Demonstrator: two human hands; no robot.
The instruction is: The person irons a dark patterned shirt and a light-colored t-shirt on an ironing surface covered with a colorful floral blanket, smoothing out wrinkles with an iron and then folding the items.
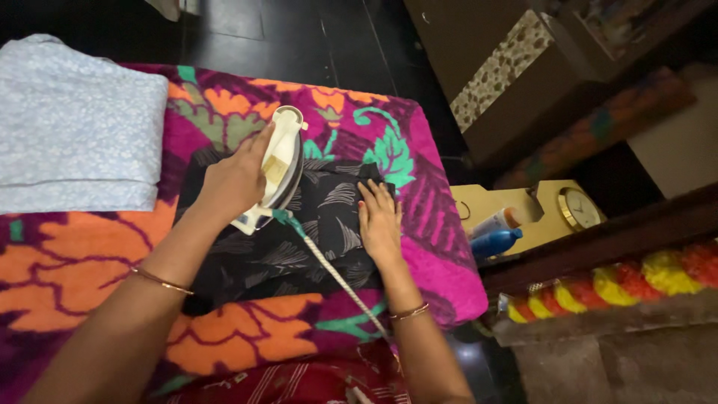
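You are pressing your right hand flat, fingers spread, on the black patterned garment, which is lying partly smoothed on the floral blanket. Your left hand is gripping the white iron on the garment's far part, which is wrinkled yet. Left of the garment, a folded blue cloth is lying.

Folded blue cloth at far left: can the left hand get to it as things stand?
Probably yes, once freed. The left hand grips the iron on the black garment; the folded blue cloth lies on that same side, with only bare blanket between.
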